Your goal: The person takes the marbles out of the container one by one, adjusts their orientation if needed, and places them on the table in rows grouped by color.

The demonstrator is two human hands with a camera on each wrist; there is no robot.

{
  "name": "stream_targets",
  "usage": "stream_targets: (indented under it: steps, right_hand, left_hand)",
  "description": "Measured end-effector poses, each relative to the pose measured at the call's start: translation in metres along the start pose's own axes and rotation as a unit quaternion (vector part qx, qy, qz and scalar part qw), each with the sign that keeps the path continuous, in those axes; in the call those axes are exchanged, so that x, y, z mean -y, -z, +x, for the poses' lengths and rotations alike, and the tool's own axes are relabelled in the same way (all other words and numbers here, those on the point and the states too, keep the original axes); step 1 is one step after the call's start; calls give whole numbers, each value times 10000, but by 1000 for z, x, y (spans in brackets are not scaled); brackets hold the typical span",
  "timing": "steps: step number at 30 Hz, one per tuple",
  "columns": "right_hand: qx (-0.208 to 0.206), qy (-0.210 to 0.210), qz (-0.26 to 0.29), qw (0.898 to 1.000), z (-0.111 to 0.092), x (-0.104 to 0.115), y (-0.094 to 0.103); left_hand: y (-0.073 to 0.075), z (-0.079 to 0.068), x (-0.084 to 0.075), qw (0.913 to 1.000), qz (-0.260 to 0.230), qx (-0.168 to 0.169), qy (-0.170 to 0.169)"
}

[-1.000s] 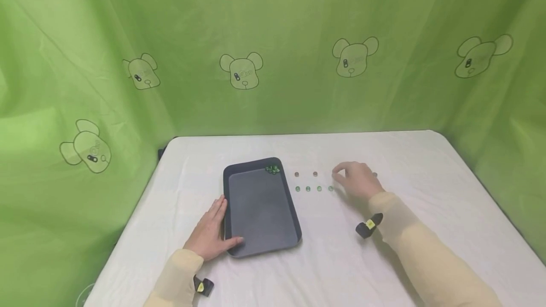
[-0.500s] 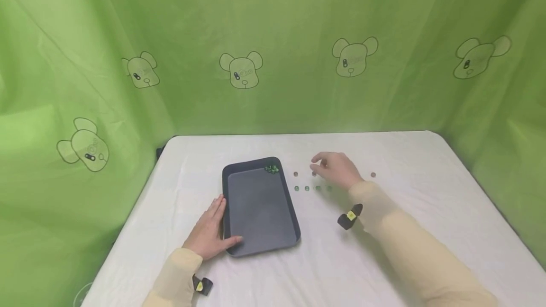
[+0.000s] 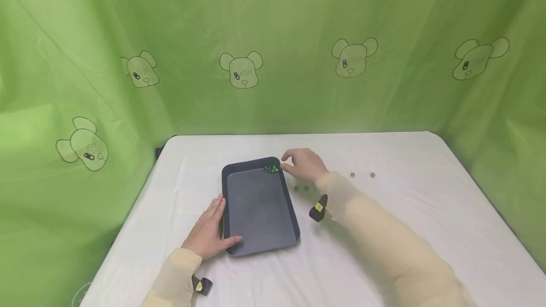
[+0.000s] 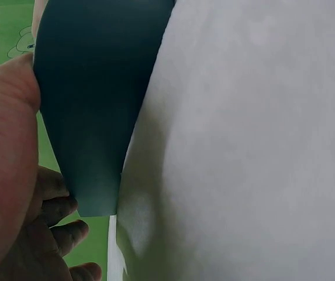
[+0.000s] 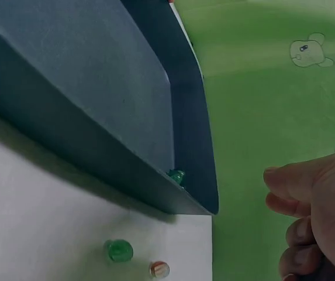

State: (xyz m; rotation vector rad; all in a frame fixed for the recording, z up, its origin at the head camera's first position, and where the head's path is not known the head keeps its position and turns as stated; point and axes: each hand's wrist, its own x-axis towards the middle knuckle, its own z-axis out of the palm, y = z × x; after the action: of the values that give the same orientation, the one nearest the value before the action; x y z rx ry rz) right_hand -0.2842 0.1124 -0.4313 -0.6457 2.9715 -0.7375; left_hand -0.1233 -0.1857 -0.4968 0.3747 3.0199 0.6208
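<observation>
My left hand [image 3: 206,233] holds the dark grey rectangular tray [image 3: 262,217] at its near left side, with the thumb over the rim and the fingers along the outer wall. At the tray's far right corner is my right hand [image 3: 304,162]. Its thumb and index finger are bent towards each other, and nothing shows between them. Several green glass marbles [image 3: 271,169] lie clustered inside that corner. Outside it, the right wrist view shows a green marble [image 5: 120,250] and a reddish one [image 5: 159,270] on the white cloth. Other marbles are hidden behind the right hand and sleeve.
Two reddish marbles, a nearer [image 3: 352,175] and a farther one [image 3: 372,175], lie right of the right sleeve. Two green marbles [image 3: 301,188] show beside the tray's right wall. A green curtain [image 3: 294,103] encloses the white-covered table [image 3: 426,231].
My right hand has moved left, from over the marbles on the cloth to the tray's far right corner. The reddish marbles at right came into view. My left hand stays on the tray.
</observation>
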Motion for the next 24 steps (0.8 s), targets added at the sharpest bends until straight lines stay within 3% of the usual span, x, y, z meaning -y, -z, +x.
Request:
stream_targets:
  steps: [11, 24]
  right_hand:
    - [324, -30, -199, 9993, 20, 14, -17]
    - [664, -472, -350, 9961, 35, 15, -37]
  left_hand:
    - [2, -1, -2, 10000, -48, -39, -4]
    - [5, -3, -3, 9999, -85, 64, 4]
